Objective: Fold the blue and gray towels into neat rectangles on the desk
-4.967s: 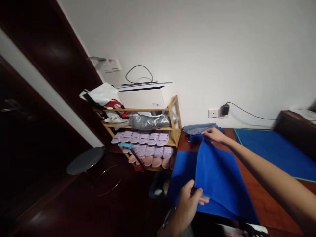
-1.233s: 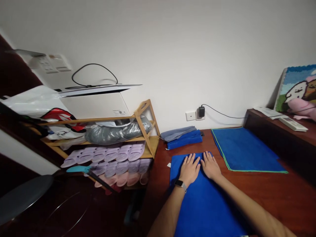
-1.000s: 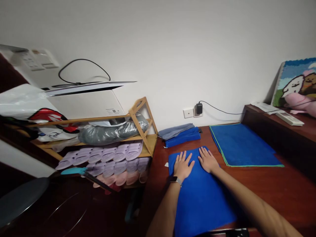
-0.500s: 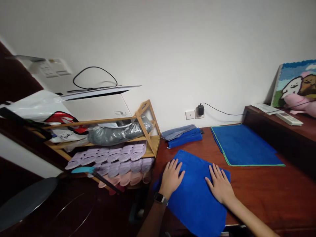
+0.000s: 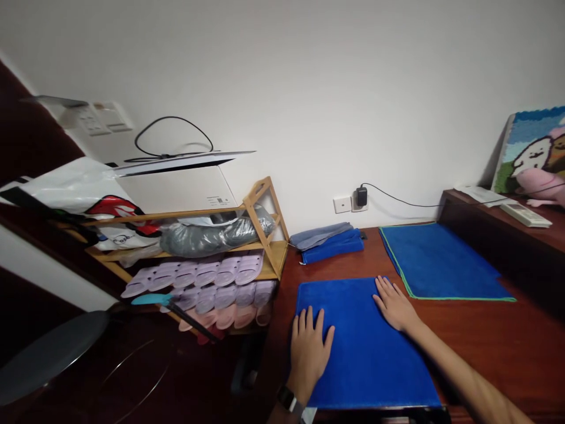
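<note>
A bright blue cloth (image 5: 362, 347) lies flat on the reddish-brown desk (image 5: 477, 335), its near edge at the desk's front edge. My left hand (image 5: 309, 347), with a watch on the wrist, rests palm down on the cloth's left part, fingers spread. On its upper right corner area lies my right hand (image 5: 392, 303), fingers extended and slightly apart. Neither hand grips anything. Farther right, a darker blue cloth with a green edge (image 5: 441, 262) is spread on the desk. Folded grey and blue cloths (image 5: 331, 242) sit near the wall.
To the left stands a wooden rack (image 5: 276, 259) with lilac and pink slippers, bags and a white box (image 5: 180, 191). A raised shelf at right holds a remote (image 5: 525, 214), a pink plush (image 5: 541, 184) and a picture. A black plug (image 5: 361, 195) is in the wall.
The blue cloth has turned and now lies squarer and flatter. My left hand has moved down towards me; my right hand has moved slightly up, to the cloth's far right corner.
</note>
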Demonstrator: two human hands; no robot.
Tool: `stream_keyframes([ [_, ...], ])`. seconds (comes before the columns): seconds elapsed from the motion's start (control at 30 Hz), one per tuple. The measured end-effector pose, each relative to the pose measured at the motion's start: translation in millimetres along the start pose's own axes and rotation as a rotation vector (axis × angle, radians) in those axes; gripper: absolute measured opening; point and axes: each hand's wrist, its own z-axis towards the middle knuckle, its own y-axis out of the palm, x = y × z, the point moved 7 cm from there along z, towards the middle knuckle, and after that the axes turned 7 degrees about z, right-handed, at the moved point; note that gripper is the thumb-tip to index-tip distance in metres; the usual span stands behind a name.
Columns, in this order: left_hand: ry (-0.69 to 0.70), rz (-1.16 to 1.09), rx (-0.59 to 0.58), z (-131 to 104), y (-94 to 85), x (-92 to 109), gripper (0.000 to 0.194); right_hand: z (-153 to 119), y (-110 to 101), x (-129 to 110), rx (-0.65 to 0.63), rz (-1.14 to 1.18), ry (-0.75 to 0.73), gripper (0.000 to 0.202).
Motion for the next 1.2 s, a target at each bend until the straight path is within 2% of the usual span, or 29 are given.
stream_keyframes([
  [0.07, 0.056, -0.062, -0.01, 25, -6.0, 19, 0.052, -2, 2, 2, -0.022, -0.015, 0.05, 0.07],
  [0.17, 0.216, -0.206, -0.043, 69, -4.6, 78, 0.054, 1, 1, 1, -0.041, -0.046, 0.066, 0.069],
  [0.27, 0.276, -0.284, -0.129, 99, 14.0, 133, 0.057, 4, 1, 1, -0.054, -0.071, 0.061, 0.066],
  [0.33, 0.244, -0.297, -0.184, 107, 29.8, 145, 0.06, 4, 1, 2, -0.058, -0.086, 0.061, 0.065],
  [0.37, 0.22, -0.296, -0.198, 108, 36.4, 141, 0.061, 4, 1, 2, -0.058, -0.092, 0.067, 0.066],
  [0.43, 0.162, -0.272, -0.205, 105, 45.8, 114, 0.063, 2, 0, 2, -0.055, -0.098, 0.086, 0.067],
  [0.6, 0.006, -0.116, -0.235, 92, 55.2, -9, 0.061, 0, -5, -1, -0.074, -0.097, 0.114, 0.069],
  [0.63, -0.005, -0.095, -0.244, 91, 56.0, -28, 0.06, 0, -5, -1, -0.077, -0.095, 0.118, 0.069],
  [0.7, -0.013, -0.069, -0.247, 88, 57.2, -50, 0.06, 1, -5, -1, -0.091, -0.09, 0.127, 0.069],
  [0.77, -0.015, -0.059, -0.226, 87, 57.6, -56, 0.06, 3, -4, 1, -0.103, -0.087, 0.14, 0.07],
  [0.93, -0.017, -0.065, -0.221, 86, 57.2, -51, 0.061, 4, -2, 4, -0.073, -0.091, 0.162, 0.072],
  [1.07, 0.005, -0.051, -0.222, 89, 43.4, -50, 0.057, 4, 1, 5, -0.036, -0.079, 0.154, 0.071],
  [1.13, 0.048, -0.046, -0.183, 92, 30.5, -31, 0.056, 4, 2, 6, -0.019, -0.078, 0.147, 0.071],
  [1.2, 0.124, -0.09, -0.13, 95, 18.4, 12, 0.057, 4, 3, 6, -0.008, -0.083, 0.138, 0.07],
])
